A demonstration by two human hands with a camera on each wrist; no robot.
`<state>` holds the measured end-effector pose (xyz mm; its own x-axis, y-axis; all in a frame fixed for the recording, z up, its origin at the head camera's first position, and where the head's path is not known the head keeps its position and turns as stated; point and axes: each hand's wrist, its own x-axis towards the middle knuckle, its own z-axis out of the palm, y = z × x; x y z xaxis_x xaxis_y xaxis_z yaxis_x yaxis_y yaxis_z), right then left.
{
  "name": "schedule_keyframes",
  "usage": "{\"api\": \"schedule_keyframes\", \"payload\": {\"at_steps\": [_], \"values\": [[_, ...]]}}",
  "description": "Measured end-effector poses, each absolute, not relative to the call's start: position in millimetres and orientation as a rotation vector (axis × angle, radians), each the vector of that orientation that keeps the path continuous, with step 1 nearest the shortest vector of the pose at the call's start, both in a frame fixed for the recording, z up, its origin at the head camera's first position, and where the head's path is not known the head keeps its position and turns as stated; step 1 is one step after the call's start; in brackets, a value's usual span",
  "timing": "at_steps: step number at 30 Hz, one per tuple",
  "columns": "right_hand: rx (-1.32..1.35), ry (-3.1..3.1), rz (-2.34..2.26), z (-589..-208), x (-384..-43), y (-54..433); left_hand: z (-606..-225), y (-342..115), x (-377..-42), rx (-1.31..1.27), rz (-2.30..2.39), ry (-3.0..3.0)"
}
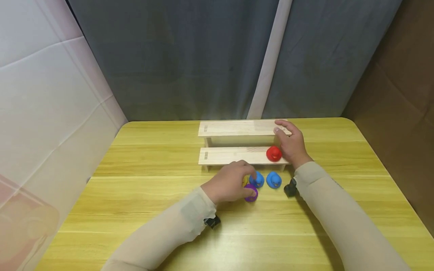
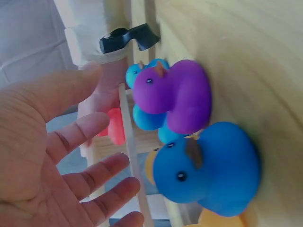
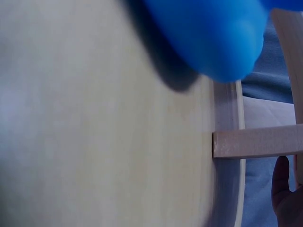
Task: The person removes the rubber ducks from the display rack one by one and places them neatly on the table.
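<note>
My left hand (image 1: 232, 182) reaches over a group of rubber ducks on the table. Its fingers are spread and grip nothing in the left wrist view. In the head view its thumb overlaps the purple duck (image 1: 251, 195); a yellow duck (image 1: 245, 181) peeks out beside its fingers. One blue duck (image 1: 257, 180) is near the fingertips, and another blue duck (image 1: 274, 180) sits to its right. A darker blue duck (image 2: 227, 170) shows close up in the left wrist view. My right hand (image 1: 294, 146), fingers loosely bent, is by the shelf's right end, beside the red duck (image 1: 274, 154).
A two-step wooden shelf has an upper board (image 1: 237, 128) behind a lower board (image 1: 234, 155), where the red duck sits. Its leg (image 3: 255, 142) shows in the right wrist view. The wooden table (image 1: 152, 158) ends at a grey curtain (image 1: 176, 64).
</note>
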<state>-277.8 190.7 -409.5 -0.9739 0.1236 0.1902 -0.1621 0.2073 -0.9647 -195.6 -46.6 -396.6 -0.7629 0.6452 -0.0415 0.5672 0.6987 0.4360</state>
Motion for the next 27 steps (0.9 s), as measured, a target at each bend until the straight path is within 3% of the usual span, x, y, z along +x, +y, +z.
{"api": "schedule_keyframes", "payload": {"at_steps": [12,27], "values": [[0.032,-2.273,1.791,-440,-300,201,-385,-37,-216,0.928,0.839,2.735],[0.028,-2.298,1.782,-443,-303,203,-384,-15,-239,0.905,0.963,2.695]]}}
